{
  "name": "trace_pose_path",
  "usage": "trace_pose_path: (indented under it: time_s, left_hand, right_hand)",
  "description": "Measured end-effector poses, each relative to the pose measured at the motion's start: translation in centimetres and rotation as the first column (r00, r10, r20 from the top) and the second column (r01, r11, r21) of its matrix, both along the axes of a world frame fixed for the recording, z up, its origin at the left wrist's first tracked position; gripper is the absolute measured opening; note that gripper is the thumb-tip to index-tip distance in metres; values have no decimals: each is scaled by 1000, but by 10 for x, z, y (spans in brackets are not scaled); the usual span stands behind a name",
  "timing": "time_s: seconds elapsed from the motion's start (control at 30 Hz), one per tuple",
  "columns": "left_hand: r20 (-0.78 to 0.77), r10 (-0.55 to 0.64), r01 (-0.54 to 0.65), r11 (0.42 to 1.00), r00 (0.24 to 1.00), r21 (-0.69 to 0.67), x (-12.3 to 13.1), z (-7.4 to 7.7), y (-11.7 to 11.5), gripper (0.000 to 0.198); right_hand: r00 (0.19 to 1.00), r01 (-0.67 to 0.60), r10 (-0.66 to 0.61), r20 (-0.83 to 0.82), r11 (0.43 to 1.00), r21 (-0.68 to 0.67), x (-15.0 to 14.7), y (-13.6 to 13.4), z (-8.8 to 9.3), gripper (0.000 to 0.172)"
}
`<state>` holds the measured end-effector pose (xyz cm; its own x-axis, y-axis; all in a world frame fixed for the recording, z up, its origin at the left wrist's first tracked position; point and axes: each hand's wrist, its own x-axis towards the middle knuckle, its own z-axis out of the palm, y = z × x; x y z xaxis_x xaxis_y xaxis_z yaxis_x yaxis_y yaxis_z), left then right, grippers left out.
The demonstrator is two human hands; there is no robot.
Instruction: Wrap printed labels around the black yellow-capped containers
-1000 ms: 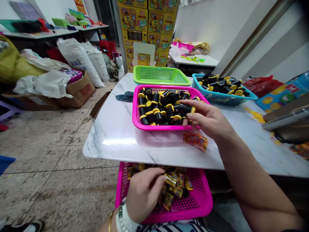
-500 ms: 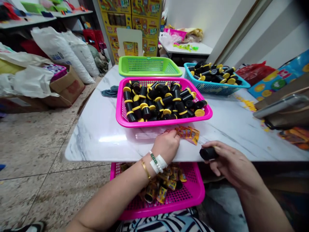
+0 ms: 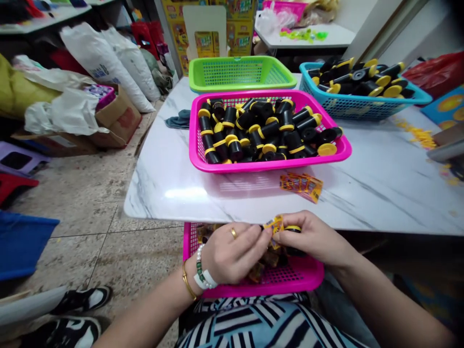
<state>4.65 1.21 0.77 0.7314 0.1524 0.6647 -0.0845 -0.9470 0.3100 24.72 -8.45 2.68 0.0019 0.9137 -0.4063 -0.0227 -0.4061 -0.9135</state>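
Observation:
My left hand (image 3: 234, 251) pinches an orange printed label sleeve (image 3: 276, 226) above the lower pink basket. My right hand (image 3: 313, 237) meets it there, its fingers closed around a black canister with a yellow lid (image 3: 293, 228) and touching the label. How far the label covers the canister is hidden by my fingers. Beneath both hands, the lower pink basket (image 3: 313, 280) holds canisters wearing orange labels. A fanned stack of flat labels (image 3: 301, 186) lies on the marble-patterned table (image 3: 155, 188). Behind it, the upper pink basket (image 3: 268, 167) is heaped with black, yellow-lidded canisters (image 3: 235, 150).
A green basket (image 3: 242, 88) and a blue basket (image 3: 362, 108) of more canisters stand at the back. Loose yellow pieces (image 3: 416, 133) lie on the right. A dark cloth (image 3: 178, 120) rests at the left. Cartons (image 3: 118, 118) and white sacks (image 3: 105, 67) occupy the floor.
My left hand has left the label stack with one label and come down toward me. My right hand has brought the canister left to meet it. The view has tilted downward.

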Motion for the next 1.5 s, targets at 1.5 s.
trace_pose_path:
  time_s: [1.5]
  left_hand:
    - [-74, 303, -31, -146, 950, -989, -21, 2, -16, 14]
  right_hand:
    - [871, 54, -243, 427, 911, 409, -56, 16, -7, 23]
